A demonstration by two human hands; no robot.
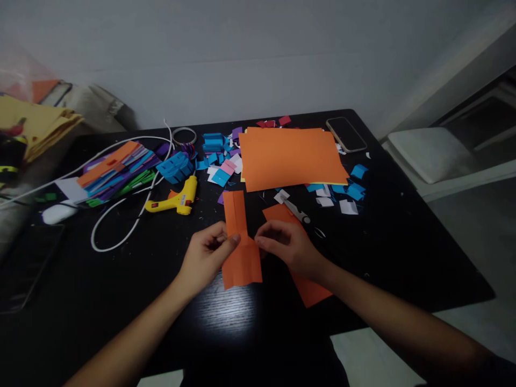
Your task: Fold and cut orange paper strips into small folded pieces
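Observation:
A long strip of folded orange paper [241, 244] lies lengthwise on the black table [121, 290] in front of me. My left hand [207, 255] pinches its left edge at the middle, fingers closed on the paper. Opposite it, my right hand [288, 246] pinches the right edge at the same height. Under my right wrist lies a second orange paper piece [310, 287]. Scissors [296, 210] rest just beyond my right hand, on that piece's far end.
A large orange sheet [288, 157] lies at the back centre, with a phone [345, 134] beside it. A yellow glue gun [175, 200] and its white cable [121, 226] lie to the left. Blue, purple and white paper scraps [217, 156] and a stack of coloured strips [115, 169] are scattered about.

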